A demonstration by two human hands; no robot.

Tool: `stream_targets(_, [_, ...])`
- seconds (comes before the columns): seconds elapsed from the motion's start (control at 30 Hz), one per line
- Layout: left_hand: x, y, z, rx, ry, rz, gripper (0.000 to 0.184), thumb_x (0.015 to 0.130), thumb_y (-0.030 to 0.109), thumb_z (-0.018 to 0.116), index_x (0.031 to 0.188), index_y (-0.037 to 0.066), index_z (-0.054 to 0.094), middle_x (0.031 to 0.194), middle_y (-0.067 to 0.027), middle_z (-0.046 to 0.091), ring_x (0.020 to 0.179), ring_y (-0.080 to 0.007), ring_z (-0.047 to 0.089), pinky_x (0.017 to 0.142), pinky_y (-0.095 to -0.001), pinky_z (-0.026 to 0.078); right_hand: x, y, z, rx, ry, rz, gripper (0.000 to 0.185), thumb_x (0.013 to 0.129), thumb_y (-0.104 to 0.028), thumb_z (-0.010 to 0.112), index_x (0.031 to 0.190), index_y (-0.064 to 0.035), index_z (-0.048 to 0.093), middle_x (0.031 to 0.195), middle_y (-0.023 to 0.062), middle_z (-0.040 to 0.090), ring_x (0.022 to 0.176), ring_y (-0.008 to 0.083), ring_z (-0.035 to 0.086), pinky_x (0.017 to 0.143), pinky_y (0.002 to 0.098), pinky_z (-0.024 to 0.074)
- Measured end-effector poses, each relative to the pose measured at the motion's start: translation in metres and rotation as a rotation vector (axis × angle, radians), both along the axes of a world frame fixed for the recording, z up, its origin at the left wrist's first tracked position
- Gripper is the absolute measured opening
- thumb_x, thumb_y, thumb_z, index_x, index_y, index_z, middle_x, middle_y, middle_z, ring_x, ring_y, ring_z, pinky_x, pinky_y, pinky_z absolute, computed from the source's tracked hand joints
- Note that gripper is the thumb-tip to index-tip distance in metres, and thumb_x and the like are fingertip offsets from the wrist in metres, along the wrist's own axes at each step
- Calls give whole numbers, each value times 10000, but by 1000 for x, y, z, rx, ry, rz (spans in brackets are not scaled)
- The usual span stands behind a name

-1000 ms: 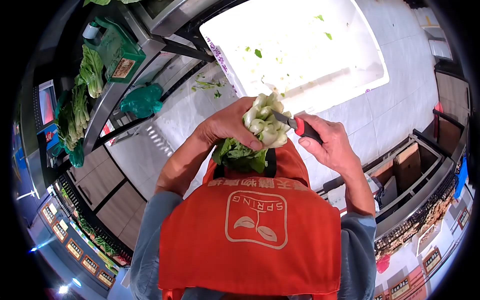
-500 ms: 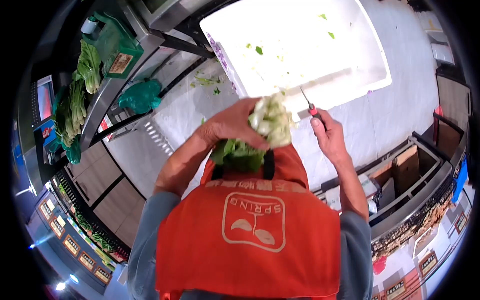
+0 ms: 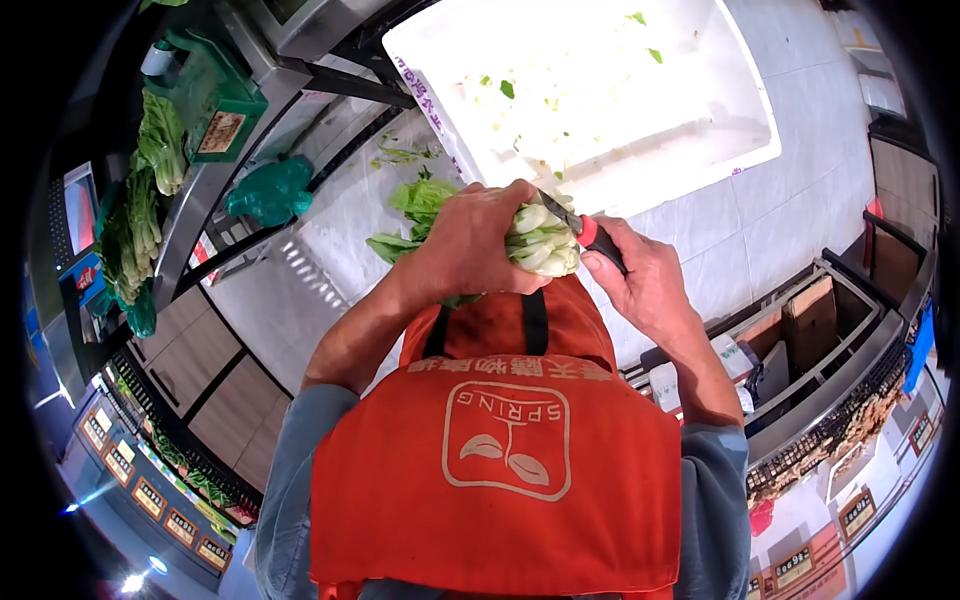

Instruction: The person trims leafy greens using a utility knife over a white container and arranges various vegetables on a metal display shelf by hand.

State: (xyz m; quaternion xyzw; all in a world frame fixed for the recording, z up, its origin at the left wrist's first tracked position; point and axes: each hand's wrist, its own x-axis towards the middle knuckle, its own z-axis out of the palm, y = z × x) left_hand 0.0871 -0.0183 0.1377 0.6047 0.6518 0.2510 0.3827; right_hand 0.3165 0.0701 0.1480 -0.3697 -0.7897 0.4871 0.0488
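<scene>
My left hand (image 3: 475,240) is wrapped round a bunch of leafy greens (image 3: 541,243), its pale stem ends facing right and its green leaves showing on the left. My right hand (image 3: 640,272) grips the red and black handle of a knife (image 3: 602,244). The blade lies against the upper edge of the pale stems, close to my left fingertips. Beyond both hands is a white box (image 3: 720,165) with small leaf scraps and trimmings inside.
At the upper left, a green basket (image 3: 215,105) and more leafy greens (image 3: 163,142) rest by a metal counter. A green plastic bag (image 3: 270,190) hangs below it. Leaf scraps lie on the floor. Right, a metal rack (image 3: 815,325) holds cardboard.
The greens have turned in my left hand, so the leaves now point left instead of down. The knife moved off the stems, then came back against them.
</scene>
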Motion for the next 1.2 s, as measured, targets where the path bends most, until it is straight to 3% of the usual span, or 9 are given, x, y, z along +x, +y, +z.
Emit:
stream_targets(0.17, [-1,-3,-4,109,11,52,639,561,289,871,1086,33,610,884,-153,685,851,-357,668,816,-422,501,48,-7,-95,-78,-421,-136,466,1005,-453,539,1093,-9,648,737,229,658,758,433,666,650,452,512])
stream_targets(0.27, [-6,6,-16,112,119,93,633,551,273,872,1079,36,616,862,-143,681,840,-340,669,810,-414,494,43,-9,-83,-278,-300,-240,492,1008,-467,539,1117,1,647,697,190,637,654,338,642,629,386,494])
stream_targets(0.5, [1,8,-30,219,313,37,689,540,262,883,1120,43,581,932,-119,667,875,-312,662,793,-414,465,-10,-6,2,-133,41,-156,380,999,-374,604,1184,-42,604,711,155,629,645,296,649,618,358,505])
stream_targets(0.83, [4,6,-32,250,399,-59,762,498,271,920,1125,56,543,974,-100,608,892,-293,614,818,-419,432,-10,-11,-24,-204,-167,-133,455,1026,-431,511,1066,10,613,679,219,613,672,418,624,594,453,474])
stream_targets(0.97, [2,2,-40,288,398,-58,771,482,246,922,1130,69,545,959,-94,605,881,-285,616,804,-413,427,22,-9,-87,-153,-400,-152,526,1026,-473,481,1046,32,626,714,275,629,757,483,628,618,497,478])
stream_targets(1.0, [-1,1,-41,305,401,-37,772,478,241,923,1130,72,546,957,-92,604,878,-284,616,802,-412,426,20,-10,-87,-32,-390,-167,504,1025,-457,508,1065,29,634,645,199,617,643,362,648,592,423,480])
stream_targets(1.1, [-9,-1,-44,236,415,-36,774,491,209,907,1164,68,552,988,-96,627,916,-299,624,826,-419,427,17,-5,-66,-359,-20,-410,450,1023,-419,548,1092,17,633,653,50,569,599,144,545,572,304,436])
stream_targets(1.13, [-9,0,-44,206,414,-47,774,500,196,898,1181,64,555,1005,-98,639,936,-307,628,840,-423,427,5,-1,-55,-406,133,-447,401,1008,-388,595,1098,1,628,723,-32,504,668,49,418,588,227,378])
stream_targets(1.2, [-9,7,-45,243,392,-24,760,502,202,898,1167,60,560,978,-102,646,915,-312,635,827,-425,434,-21,7,-47,-375,208,-413,403,997,-393,614,1121,-10,624,754,-33,511,676,53,412,595,221,369])
